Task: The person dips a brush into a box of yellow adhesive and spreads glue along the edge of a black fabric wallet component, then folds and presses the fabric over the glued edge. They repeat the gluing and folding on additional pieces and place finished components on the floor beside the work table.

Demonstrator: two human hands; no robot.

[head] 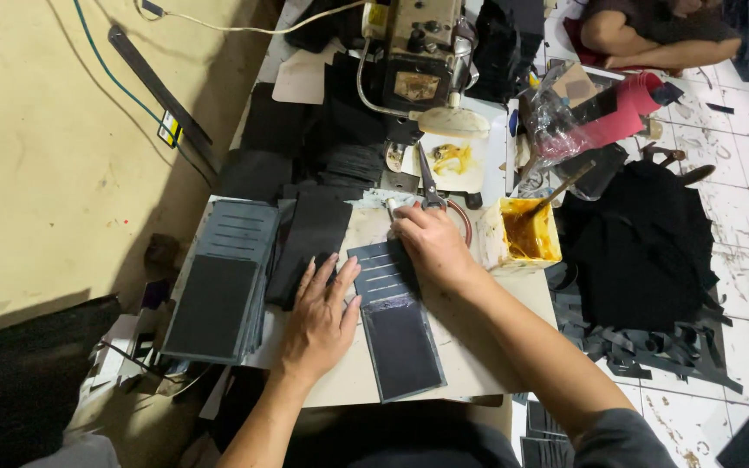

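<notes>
A dark leather wallet panel (400, 334) with card slots lies flat on the pale work board (470, 368). My left hand (321, 321) rests palm down with fingers spread, at the panel's left edge and partly on a black piece (309, 238). My right hand (431, 247) presses on the panel's top end, fingers closed around a small pale tool whose tip shows by the knuckles. Scissors (431, 182) lie just beyond that hand.
A stack of grey-blue wallet panels (218, 290) sits to the left. A yellow glue tub (526, 234) with a brush stands to the right, black scraps (643, 251) beyond it. A sewing machine (418, 52) is at the back. Another person's arm (652, 48) shows top right.
</notes>
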